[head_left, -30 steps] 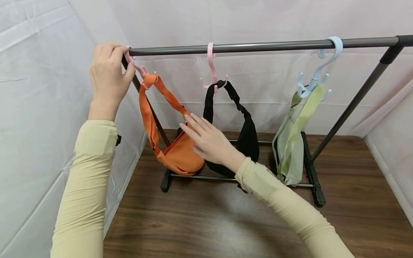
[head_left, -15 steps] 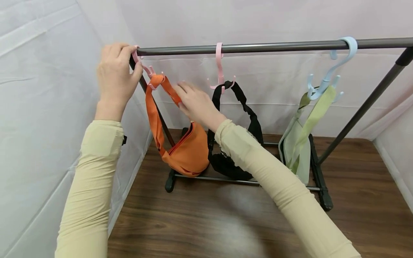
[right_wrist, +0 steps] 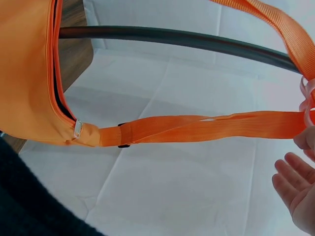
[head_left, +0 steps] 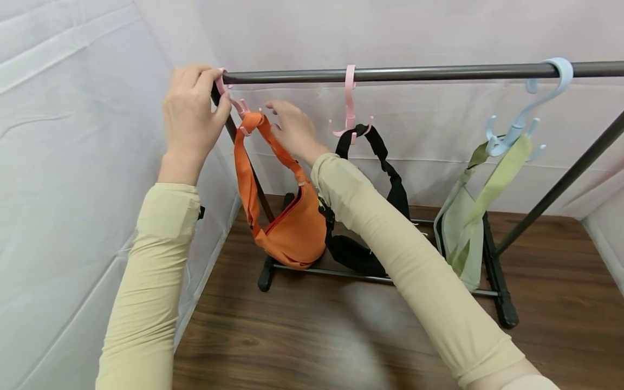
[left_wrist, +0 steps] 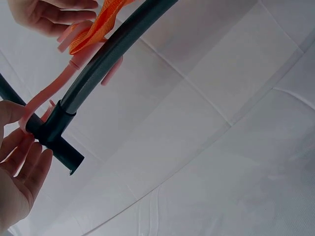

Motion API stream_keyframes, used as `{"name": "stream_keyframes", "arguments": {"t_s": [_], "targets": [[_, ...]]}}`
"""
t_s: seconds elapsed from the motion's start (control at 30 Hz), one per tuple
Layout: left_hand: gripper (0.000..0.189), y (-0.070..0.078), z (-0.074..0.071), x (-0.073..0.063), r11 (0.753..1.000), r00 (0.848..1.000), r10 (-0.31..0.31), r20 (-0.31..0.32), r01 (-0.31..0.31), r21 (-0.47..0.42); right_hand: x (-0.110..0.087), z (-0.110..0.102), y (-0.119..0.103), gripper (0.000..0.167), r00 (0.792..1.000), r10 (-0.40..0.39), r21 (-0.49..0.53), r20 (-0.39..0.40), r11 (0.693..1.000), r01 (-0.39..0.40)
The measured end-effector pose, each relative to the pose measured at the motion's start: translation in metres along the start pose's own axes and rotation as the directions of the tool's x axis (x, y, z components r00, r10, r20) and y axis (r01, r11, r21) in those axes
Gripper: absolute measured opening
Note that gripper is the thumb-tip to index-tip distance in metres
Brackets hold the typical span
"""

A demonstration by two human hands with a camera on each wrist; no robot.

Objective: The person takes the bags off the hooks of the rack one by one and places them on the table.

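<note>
The left hand [head_left: 191, 105] is at the left end of the dark rail [head_left: 414, 72], its thumb and fingers gripping the upper curve of a pink hook [left_wrist: 49, 92] where it goes over the bar. From that hook's prongs hangs an orange shoulder bag [head_left: 297, 233] by its strap [right_wrist: 172, 130]. Just right of the strap's top is the right hand [head_left: 294, 129], fingers loosely bent and nothing held. In the right wrist view its thumb is right at the strap near the prongs, and its other fingers are spread below.
A second pink hook [head_left: 350, 100] at mid-rail carries a black bag [head_left: 358, 255], partly behind the right forearm. Farther right, a blue hook [head_left: 524, 111] holds a pale green bag [head_left: 460, 227]. The rack's feet [head_left: 507, 311] stand on a wooden floor, with white sheeting [head_left: 73, 216] left and behind.
The right hand has risen from in front of the orange bag's body to beside the top of its strap. The left hand keeps its place at the rail end. The whole view has shifted slightly.
</note>
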State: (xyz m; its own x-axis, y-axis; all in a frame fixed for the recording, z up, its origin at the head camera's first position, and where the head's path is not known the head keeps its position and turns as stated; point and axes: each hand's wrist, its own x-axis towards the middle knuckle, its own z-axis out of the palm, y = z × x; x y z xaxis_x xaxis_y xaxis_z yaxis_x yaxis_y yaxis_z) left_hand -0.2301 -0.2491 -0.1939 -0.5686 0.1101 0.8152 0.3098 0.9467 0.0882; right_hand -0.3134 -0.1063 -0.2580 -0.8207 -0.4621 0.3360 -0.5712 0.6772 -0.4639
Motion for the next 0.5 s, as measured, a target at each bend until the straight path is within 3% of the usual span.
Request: {"name": "stream_keyframes", "arguments": {"t_s": [0.17,0.5], "targets": [[0.028,0.0049,0.0027,0.0002,1.000,1.000,0.006,0.000,-0.006,-0.013,0.0046,0.0013,0.0055,0.036,1.000,-0.008,0.030,-0.022,1.000,0.009],[0.027,0.0090,0.0057,0.0015,1.000,1.000,0.003,-0.007,-0.003,-0.026,0.0023,0.0042,0.0103,0.015,0.988,-0.099,0.137,-0.117,0.984,0.115]]}}
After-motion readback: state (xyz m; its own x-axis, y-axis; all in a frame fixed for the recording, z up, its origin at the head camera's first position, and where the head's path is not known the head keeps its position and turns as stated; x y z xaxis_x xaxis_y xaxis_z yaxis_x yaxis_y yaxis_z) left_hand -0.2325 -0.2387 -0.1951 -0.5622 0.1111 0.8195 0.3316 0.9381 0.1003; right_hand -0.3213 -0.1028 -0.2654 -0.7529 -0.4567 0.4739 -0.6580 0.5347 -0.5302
